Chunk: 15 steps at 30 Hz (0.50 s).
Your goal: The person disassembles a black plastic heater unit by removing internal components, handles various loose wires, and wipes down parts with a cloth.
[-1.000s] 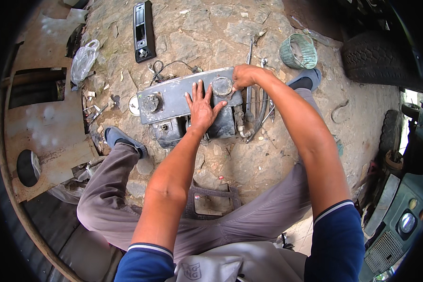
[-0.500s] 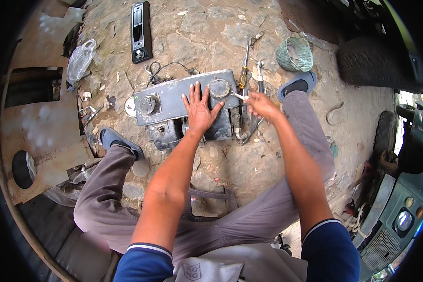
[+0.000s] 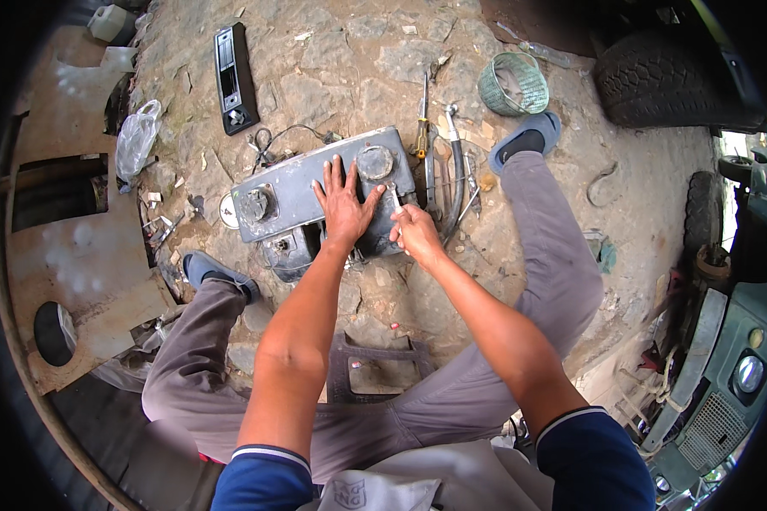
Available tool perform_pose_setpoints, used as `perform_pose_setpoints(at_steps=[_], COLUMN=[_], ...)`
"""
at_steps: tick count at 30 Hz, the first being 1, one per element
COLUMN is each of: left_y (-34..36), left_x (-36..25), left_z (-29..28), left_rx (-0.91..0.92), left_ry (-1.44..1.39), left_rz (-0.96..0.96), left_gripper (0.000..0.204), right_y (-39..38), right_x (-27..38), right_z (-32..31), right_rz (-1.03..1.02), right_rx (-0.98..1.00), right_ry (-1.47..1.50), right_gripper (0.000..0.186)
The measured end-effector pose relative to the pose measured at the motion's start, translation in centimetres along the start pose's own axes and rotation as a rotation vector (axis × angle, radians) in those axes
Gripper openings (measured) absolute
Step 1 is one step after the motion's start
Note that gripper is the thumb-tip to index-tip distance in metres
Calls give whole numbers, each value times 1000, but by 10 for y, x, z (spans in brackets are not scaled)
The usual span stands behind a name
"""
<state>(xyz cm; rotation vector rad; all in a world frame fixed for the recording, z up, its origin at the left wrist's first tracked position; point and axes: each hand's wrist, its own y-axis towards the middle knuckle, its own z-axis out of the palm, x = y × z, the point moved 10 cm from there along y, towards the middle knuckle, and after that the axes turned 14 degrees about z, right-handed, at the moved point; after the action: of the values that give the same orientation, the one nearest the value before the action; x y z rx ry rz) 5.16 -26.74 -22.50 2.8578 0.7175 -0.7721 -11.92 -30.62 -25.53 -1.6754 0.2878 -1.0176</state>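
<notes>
The left hand (image 3: pixel 345 213) lies palm down with its fingers spread, the thumb angled away to the right, on the scuffed, dark grey, long rectangular housing (image 3: pixel 302 183), which sits on the stone ground directly under those fingers. The right hand (image 3: pixel 415 232) is just right of the left thumb, its fingers curled and pinching a short, pale, slender tool (image 3: pixel 395 198) whose tip points away from the body, at the housing's near right edge; whether the tip touches is too small to tell. Just past the left thumb is a flat, round, grey cap (image 3: pixel 375 162) on the housing, and to the left of the left fingers a dark, ridged, round knob (image 3: pixel 254 203) stands on its other end. Beyond the right fingers, slightly to the right, lies a screwdriver with a yellow and black handle (image 3: pixel 423 136), and beside it a dark-handled tool with a shiny metal head (image 3: pixel 453 128). Farther out to the upper right of both hands stands a green woven basket (image 3: pixel 513 83); well beyond the left fingertips, to the left, lies a long, narrow black panel (image 3: pixel 236 78).
</notes>
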Motion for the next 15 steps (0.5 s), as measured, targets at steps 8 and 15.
perform_pose_setpoints(at_steps=[8, 15], left_y=[-1, -1], left_x=[-1, -2], left_z=[1, 1], left_rx=[-2, 6], left_ry=[9, 17], left_rz=[-2, -6], left_gripper=[80, 80], right_y=[36, 41], right_x=[58, 53], right_z=[-42, -44], right_rz=[-123, 15], right_rx=[-27, 159], right_ry=[-169, -87], right_gripper=[28, 26])
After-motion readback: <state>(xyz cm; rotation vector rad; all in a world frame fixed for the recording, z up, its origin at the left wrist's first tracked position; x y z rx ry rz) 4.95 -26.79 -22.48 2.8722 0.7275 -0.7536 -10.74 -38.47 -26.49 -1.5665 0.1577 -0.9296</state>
